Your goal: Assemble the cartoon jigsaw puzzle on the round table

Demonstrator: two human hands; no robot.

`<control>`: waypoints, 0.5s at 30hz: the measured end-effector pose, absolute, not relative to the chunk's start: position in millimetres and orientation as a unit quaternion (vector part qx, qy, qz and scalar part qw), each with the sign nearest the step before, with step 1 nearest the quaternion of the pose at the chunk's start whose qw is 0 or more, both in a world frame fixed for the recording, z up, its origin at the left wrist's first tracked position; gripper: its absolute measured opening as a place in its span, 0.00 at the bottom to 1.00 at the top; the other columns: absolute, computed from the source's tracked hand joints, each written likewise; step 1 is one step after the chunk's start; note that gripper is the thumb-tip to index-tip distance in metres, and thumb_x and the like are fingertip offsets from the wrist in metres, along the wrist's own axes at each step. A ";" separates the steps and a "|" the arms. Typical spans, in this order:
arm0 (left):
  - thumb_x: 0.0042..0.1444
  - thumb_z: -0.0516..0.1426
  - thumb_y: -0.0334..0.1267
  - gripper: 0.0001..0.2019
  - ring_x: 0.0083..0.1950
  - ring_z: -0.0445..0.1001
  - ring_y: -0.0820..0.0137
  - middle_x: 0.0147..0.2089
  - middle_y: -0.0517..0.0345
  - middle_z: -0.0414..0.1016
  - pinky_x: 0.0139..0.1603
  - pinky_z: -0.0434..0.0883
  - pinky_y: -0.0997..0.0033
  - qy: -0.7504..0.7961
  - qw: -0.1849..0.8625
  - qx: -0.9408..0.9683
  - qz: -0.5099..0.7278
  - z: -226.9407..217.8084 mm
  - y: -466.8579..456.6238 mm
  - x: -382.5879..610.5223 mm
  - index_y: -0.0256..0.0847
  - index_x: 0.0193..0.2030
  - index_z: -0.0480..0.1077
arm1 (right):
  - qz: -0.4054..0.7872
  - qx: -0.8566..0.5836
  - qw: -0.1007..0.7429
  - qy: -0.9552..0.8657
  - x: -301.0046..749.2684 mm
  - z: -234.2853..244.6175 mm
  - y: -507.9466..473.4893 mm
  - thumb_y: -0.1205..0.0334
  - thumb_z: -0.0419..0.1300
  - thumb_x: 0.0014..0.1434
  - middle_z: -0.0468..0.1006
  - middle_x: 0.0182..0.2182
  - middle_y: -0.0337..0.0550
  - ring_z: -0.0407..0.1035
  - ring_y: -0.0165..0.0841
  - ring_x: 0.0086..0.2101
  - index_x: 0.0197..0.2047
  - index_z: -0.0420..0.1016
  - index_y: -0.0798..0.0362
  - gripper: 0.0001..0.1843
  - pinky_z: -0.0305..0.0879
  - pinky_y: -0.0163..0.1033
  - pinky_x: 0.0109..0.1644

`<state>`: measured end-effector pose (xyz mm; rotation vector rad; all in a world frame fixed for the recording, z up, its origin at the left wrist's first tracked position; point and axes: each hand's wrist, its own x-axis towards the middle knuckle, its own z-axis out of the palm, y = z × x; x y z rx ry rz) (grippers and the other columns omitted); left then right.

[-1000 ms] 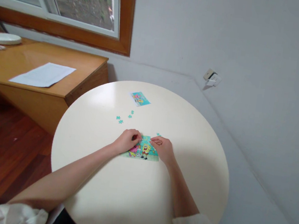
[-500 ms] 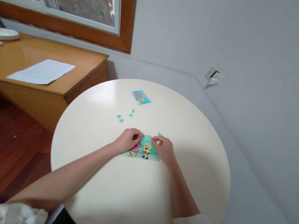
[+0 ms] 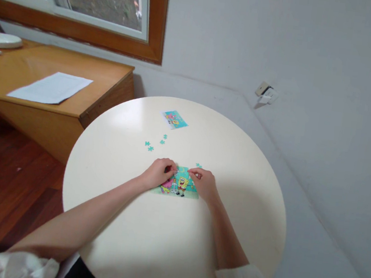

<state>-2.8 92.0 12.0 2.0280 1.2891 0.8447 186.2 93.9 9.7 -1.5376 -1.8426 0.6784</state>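
Observation:
A partly assembled jigsaw puzzle (image 3: 182, 187) with cartoon figures on a turquoise ground lies flat on the round white table (image 3: 158, 240). Over its upper left part rests my left hand (image 3: 160, 173), thumb and fingers pinched together at the puzzle's top. My right hand (image 3: 203, 182) is at the upper right part, also pinched. Whatever is between the fingertips of either hand is too small to make out. Loose turquoise puzzle pieces (image 3: 150, 148) lie beyond my left hand, and another loose piece (image 3: 198, 165) lies just past my right hand.
A picture card (image 3: 175, 120) with the same cartoon figures lies toward the table's far edge. To the left stands a wooden desk (image 3: 112, 74) bearing a paper sheet (image 3: 52, 87) and a white round dish (image 3: 0, 40). A wall with a socket (image 3: 266, 92) borders the right side.
Both hands stay at the puzzle's top edge, with only a slight shift of the right fingers. The whole view has moved a little.

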 end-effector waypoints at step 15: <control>0.52 0.55 0.32 0.08 0.40 0.70 0.66 0.37 0.54 0.74 0.45 0.64 0.65 0.429 0.175 0.851 0.248 17.8 85.4 -3.2 0.41 0.37 0.74 | 0.394 -0.555 0.396 -0.617 187.8 1.7 97.6 0.58 0.60 0.42 0.78 0.22 0.42 0.70 0.33 0.25 0.25 0.75 0.54 0.09 0.66 0.37 0.31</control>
